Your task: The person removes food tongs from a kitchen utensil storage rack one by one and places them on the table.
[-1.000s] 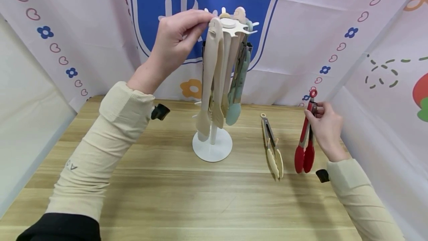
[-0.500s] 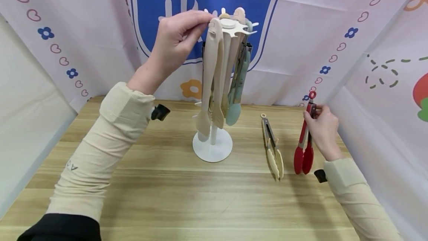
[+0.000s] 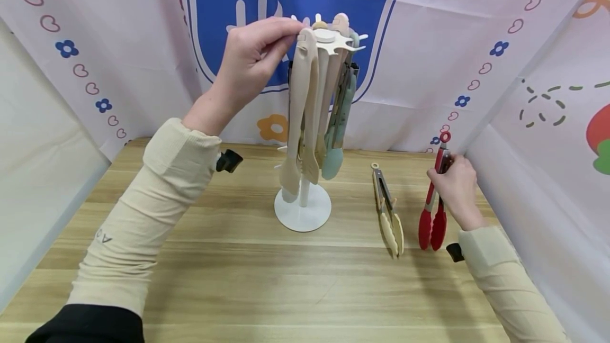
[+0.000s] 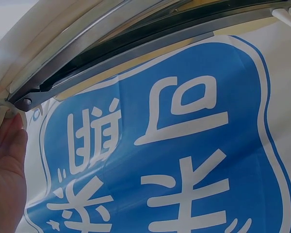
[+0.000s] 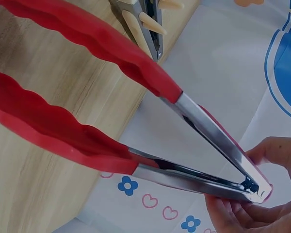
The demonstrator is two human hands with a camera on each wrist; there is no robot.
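Observation:
At the upper middle of the head view stands a white hanging rack (image 3: 302, 221), hung with several beige and light-blue utensils. My left hand (image 3: 254, 60) pinches the ring end of a pair of tongs at the rack's top left; in the left wrist view a ring (image 4: 6, 108) sits on a hook by the fingertips. My right hand (image 3: 455, 187) grips red tongs (image 3: 432, 226) near their pivot end, heads down and apart, ring up. In the right wrist view the red tongs (image 5: 102, 39) spread wide. Cream-tipped tongs (image 3: 388, 221) lie on the table, left of the red ones.
The wooden table (image 3: 286, 290) meets a printed cloth backdrop (image 3: 405, 68) behind the rack. A white side wall (image 3: 534, 189) stands close to the right hand. Another white wall (image 3: 43, 120) bounds the left.
My right hand has moved slightly left and down with the red tongs still in its grip. The left hand and the rack have stayed in place.

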